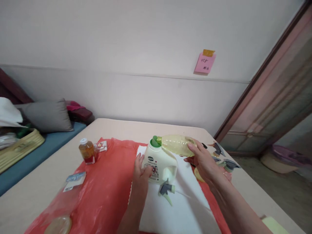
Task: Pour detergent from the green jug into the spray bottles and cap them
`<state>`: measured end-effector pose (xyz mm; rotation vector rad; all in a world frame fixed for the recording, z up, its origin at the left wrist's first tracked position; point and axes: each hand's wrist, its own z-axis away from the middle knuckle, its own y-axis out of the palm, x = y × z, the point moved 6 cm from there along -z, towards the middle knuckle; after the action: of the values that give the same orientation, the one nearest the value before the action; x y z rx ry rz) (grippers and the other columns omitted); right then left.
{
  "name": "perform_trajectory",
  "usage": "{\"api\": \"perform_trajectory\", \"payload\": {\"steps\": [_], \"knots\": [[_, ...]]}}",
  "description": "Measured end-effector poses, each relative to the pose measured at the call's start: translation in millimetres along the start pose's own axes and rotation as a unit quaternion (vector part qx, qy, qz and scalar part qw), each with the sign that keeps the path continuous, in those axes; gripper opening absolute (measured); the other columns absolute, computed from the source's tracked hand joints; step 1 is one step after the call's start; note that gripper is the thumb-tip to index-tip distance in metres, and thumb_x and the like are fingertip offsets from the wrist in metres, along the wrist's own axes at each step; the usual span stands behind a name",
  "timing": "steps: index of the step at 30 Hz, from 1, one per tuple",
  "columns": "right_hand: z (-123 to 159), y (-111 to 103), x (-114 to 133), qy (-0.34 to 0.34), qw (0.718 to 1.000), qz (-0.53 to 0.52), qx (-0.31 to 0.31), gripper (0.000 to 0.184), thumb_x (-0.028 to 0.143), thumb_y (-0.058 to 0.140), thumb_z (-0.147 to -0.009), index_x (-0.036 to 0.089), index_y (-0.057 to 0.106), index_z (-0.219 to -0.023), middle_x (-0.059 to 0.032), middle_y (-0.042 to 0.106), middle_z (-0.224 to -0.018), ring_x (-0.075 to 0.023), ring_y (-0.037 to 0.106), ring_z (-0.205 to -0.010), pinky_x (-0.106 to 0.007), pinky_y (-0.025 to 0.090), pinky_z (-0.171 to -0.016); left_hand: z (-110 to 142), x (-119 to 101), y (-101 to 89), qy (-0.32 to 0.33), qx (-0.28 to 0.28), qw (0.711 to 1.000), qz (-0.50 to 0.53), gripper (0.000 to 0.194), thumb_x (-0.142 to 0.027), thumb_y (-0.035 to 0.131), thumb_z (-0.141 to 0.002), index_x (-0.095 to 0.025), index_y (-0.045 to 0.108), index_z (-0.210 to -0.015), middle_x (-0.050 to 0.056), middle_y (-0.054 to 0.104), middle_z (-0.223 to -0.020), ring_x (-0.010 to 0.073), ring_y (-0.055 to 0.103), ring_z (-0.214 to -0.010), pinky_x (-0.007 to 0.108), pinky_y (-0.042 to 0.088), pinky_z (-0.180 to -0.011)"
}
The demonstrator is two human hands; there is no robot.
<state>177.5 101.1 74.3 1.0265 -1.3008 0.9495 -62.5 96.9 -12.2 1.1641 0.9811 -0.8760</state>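
Note:
A pale cream jug [158, 165] with a green-rimmed mouth and a printed label stands upright on a white cloth [180, 208]. My left hand [142, 170] grips its left side, thumb on the front. In my right hand [198, 154] is a clear yellowish bottle [176, 144], tipped almost level with its neck at the jug's mouth. Whether liquid is flowing cannot be made out. Just in front of the jug lies a grey and pale green spray trigger [167, 189], its thin tube pointing right.
Red plastic sheeting [109, 182] lies under the cloth. At left are an amber bottle [87, 152] with a white cap, a clear packet [74, 182] and a round lid-like object [58, 225]. More spray triggers [230, 164] lie at right. A wall [146, 97] stands behind the table.

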Motion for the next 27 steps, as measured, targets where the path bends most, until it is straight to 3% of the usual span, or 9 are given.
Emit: {"api": "perform_trajectory", "payload": {"steps": [6,10,18,24,27], "knots": [[-3.0,0.6,22.7,-0.028,0.997,0.074,-0.006,0.052,0.053,0.069,-0.077,0.032,0.062,-0.124,-0.005,0.065,-0.121,-0.0226,0.063,-0.102,-0.023,0.054,-0.058,-2.4,1.3,-1.1,-0.025,-0.009,1.0,0.004,0.078,-0.03,0.073,-0.072,-0.026,0.042,-0.143,0.015,0.046,-0.151,0.0142,0.068,-0.079,0.025,0.049,-0.066],[-3.9,0.0,25.6,-0.034,0.996,0.086,-0.005,0.052,0.053,0.069,-0.077,0.031,0.063,-0.124,-0.0069,0.065,-0.121,-0.0244,0.063,-0.104,-0.023,0.054,-0.057,-2.5,0.8,-3.2,-0.036,-0.017,0.999,0.01,0.075,-0.031,0.072,-0.072,-0.025,0.043,-0.141,0.016,0.047,-0.149,0.0176,0.068,-0.085,0.028,0.05,-0.069],[-1.8,2.0,31.0,-0.042,0.992,0.121,0.005,0.054,0.056,0.068,-0.078,0.032,0.06,-0.126,-0.0054,0.065,-0.115,-0.0249,0.062,-0.105,-0.025,0.054,-0.06,-1.4,1.1,-3.0,-0.037,-0.009,0.999,0.006,0.072,-0.031,0.071,-0.075,-0.025,0.043,-0.141,0.015,0.046,-0.151,0.0166,0.069,-0.084,0.027,0.051,-0.069],[-3.8,-2.2,38.9,-0.06,0.982,0.175,-0.045,0.063,0.059,0.072,-0.073,0.027,0.058,-0.125,-0.0071,0.066,-0.107,-0.0248,0.063,-0.097,-0.029,0.055,-0.061,-1.3,1.1,-2.8,-0.043,-0.005,0.999,0.005,0.072,-0.031,0.071,-0.075,-0.025,0.043,-0.141,0.014,0.046,-0.151,0.0162,0.069,-0.084,0.027,0.051,-0.069],[-4.9,0.5,44.8,-0.073,0.977,0.195,-0.038,0.06,0.06,0.072,-0.073,0.025,0.058,-0.12,-0.0069,0.068,-0.101,-0.0228,0.064,-0.086,-0.029,0.053,-0.059,-1.9,1.9,-2.8,-0.045,-0.005,0.999,0.008,0.072,-0.031,0.071,-0.075,-0.026,0.042,-0.141,0.013,0.045,-0.151,0.015,0.069,-0.082,0.025,0.05,-0.068]]}}
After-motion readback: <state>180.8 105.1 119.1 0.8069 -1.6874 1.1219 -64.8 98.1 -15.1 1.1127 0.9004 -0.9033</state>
